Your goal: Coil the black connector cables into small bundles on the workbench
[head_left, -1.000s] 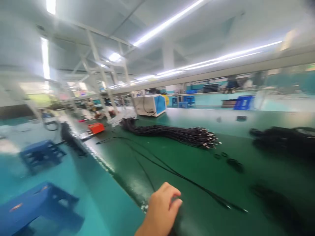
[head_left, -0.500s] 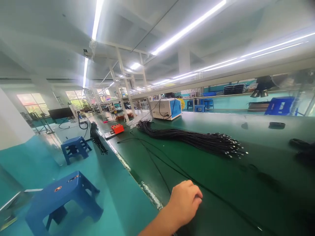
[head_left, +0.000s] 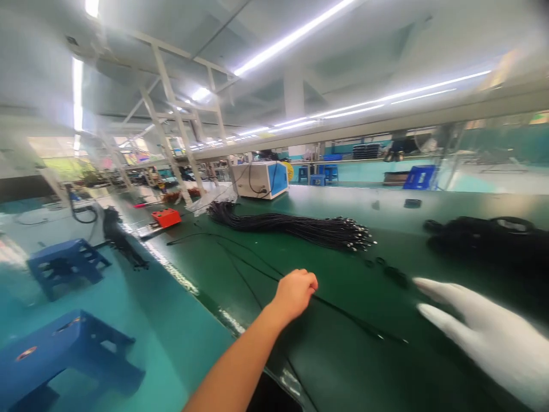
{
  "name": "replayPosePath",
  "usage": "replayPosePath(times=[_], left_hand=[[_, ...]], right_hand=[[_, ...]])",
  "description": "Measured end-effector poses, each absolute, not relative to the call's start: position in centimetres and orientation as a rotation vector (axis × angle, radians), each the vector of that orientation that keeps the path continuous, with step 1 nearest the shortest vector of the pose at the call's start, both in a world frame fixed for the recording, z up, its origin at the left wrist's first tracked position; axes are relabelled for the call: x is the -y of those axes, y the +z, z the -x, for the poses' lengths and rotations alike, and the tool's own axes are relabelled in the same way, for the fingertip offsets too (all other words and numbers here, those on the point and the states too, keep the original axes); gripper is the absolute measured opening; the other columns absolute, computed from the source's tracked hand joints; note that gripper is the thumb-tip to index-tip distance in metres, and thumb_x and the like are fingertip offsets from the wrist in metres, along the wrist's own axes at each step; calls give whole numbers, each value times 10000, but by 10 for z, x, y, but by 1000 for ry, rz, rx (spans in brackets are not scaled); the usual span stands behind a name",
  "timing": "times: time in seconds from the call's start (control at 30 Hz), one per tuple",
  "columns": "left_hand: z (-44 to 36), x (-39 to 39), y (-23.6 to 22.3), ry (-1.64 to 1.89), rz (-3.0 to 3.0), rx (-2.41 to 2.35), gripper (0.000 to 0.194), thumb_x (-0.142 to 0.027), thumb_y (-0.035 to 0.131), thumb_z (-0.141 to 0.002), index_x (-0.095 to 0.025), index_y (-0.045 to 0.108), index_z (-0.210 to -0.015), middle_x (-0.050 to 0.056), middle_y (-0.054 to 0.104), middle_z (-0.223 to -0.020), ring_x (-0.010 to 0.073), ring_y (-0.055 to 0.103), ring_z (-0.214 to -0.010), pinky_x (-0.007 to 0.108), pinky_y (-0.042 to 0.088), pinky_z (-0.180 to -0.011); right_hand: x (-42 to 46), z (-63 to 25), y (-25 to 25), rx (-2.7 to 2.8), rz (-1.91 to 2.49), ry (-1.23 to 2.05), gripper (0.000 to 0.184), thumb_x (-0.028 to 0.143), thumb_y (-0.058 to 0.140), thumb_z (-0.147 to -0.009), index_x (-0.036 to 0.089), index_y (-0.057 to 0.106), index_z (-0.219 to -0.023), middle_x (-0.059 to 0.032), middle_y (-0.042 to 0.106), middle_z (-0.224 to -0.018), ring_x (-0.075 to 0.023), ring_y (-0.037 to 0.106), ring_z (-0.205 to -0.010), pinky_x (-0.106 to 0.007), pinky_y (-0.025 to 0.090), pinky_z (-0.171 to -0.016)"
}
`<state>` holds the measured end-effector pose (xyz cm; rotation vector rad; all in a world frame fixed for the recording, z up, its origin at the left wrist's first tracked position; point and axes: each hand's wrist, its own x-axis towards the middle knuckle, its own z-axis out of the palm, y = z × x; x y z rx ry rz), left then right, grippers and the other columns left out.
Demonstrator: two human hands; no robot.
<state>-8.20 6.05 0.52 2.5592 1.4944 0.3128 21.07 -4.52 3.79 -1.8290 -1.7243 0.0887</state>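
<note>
My left hand point(head_left: 295, 292) reaches forward over the green bench point(head_left: 351, 377), bare, its fingers curled shut round a thin black cable point(head_left: 347, 317) that runs across the bench surface. In a white glove, my right hand point(head_left: 484, 335) comes in from the lower right with its fingers stretched out flat just above the bench; it is blurred and holds nothing. A long bundle of black cables with metal ends point(head_left: 300, 226) lies beyond both hands.
A dark heap of cables point(head_left: 484, 236) lies at the right, with small black rings point(head_left: 394, 274) near it. A white and blue machine point(head_left: 261, 179) and an orange box point(head_left: 166, 217) stand further back. Two blue stools point(head_left: 66, 260) point(head_left: 64, 355) stand on the teal floor left.
My left arm has stretched further forward along the cable. The gloved right hand has come into view at the lower right. The camera has swung to the right.
</note>
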Motion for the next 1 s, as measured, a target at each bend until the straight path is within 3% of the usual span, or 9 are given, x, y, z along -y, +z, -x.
replayPosePath(times=[0.07,0.23,0.47,0.6,0.7,0.77,0.87,1.0], left_hand=[[82,-78,12,288,-2545,-1477,157,-254,496,-891,-174,592,-986,54,582,-1054,198,537,-995,397,444,-857],[90,-103,13,161,-2509,-1315,252,-319,541,-875,-147,571,-1058,67,588,-1081,192,580,-946,404,487,-820],[93,-77,44,356,-2429,-1097,90,-176,502,-834,-163,583,-795,-21,620,-829,121,581,-820,248,470,-760],[88,-64,87,569,-2423,-1024,96,-222,468,-832,-193,557,-810,-36,601,-844,127,555,-825,235,441,-763],[76,-57,106,778,-2467,-1125,134,-258,443,-855,-199,559,-885,-9,596,-892,162,538,-874,310,408,-857],[62,-47,107,857,-2609,-1178,168,-251,487,-838,-215,586,-969,9,611,-977,195,520,-967,405,308,-988],[38,-26,93,613,-2796,-908,166,-242,529,-833,-265,635,-959,-20,636,-952,175,534,-978,446,126,-1089],[19,-13,79,385,-2627,-667,156,-214,528,-841,-267,669,-800,-51,613,-803,113,570,-813,374,162,-1096]], right_hand=[[45,-208,48,1746,1887,193,452,489,447,-799,259,597,-1159,-92,605,-1195,-312,582,-1057,-472,484,-860],[48,-201,53,1728,1890,259,529,502,415,-796,229,533,-1234,-86,604,-1195,-317,571,-1071,-504,482,-860],[50,-190,50,1636,1814,482,476,507,409,-835,260,532,-1223,-72,583,-1221,-292,535,-1121,-471,425,-939],[45,-168,54,1767,1529,913,564,470,562,-771,265,458,-1286,-84,520,-1296,-276,486,-1179,-422,396,-975],[40,-157,45,1710,1311,1341,338,347,569,-761,186,592,-1057,-105,668,-981,-240,636,-876,-392,505,-777],[37,-153,36,1495,1067,1802,262,342,499,-793,139,599,-926,-93,674,-766,-212,649,-659,-375,530,-604],[37,-149,22,1165,608,2289,331,361,481,-803,79,575,-950,-130,672,-751,-241,665,-618,-407,532,-548],[41,-144,5,967,356,2418,388,353,478,-807,35,561,-1014,-168,682,-788,-270,681,-666,-481,523,-639]])
